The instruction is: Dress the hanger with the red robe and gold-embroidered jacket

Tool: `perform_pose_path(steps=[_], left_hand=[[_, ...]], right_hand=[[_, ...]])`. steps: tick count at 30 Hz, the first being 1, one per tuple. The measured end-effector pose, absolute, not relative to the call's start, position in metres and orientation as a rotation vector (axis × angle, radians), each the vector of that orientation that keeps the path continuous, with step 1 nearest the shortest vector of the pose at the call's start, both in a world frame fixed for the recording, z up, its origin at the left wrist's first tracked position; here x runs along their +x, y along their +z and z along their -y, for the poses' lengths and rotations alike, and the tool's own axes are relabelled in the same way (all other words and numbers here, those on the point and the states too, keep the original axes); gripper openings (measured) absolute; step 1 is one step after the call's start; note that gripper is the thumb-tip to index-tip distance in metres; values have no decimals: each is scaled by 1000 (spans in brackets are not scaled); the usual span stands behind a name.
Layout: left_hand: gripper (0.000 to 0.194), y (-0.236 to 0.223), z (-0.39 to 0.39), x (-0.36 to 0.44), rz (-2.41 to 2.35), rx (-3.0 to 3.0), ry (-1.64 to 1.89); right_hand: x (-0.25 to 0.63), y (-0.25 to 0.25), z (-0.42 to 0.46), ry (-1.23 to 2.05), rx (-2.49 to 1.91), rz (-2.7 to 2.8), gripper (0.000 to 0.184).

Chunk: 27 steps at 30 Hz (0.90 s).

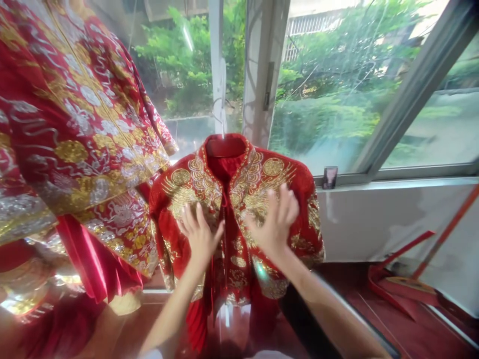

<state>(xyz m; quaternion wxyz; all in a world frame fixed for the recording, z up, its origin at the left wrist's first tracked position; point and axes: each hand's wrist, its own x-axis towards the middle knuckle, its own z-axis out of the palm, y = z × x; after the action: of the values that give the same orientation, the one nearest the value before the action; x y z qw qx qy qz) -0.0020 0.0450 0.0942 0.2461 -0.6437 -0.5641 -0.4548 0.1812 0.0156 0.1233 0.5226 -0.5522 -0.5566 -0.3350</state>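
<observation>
A red jacket (239, 244) with gold embroidery and a stand collar hangs in front of me on a hanger (223, 127). Its front is parted at the neck. Over the chest on the left side is my left hand (200, 234), fingers spread and holding nothing. My right hand (276, 219) is raised at the other side of the chest, its fingers apart and somewhat blurred. Whether either palm touches the cloth I cannot tell.
A larger red garment (75, 114) with silver and gold embroidery hangs at the left. Behind the jacket are a window frame (258, 75) and a sill (404, 184) with a small blurred card (330, 177). Red metal bars (400, 254) stand at the lower right.
</observation>
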Motion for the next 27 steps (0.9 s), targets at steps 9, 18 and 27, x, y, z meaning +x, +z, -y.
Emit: perform_pose_path(steps=[9, 18, 27], left_hand=[[39, 15, -23, -38, 1643, -1834, -1226], [20, 82, 90, 11, 1362, -2387, -1176], [45, 32, -19, 55, 2014, -2393, -929]], right_hand=[[184, 38, -15, -578, -1265, 1210, 40], [158, 129, 89, -388, -1055, 1362, 27], [127, 76, -29, -225, -1418, 1559, 31]])
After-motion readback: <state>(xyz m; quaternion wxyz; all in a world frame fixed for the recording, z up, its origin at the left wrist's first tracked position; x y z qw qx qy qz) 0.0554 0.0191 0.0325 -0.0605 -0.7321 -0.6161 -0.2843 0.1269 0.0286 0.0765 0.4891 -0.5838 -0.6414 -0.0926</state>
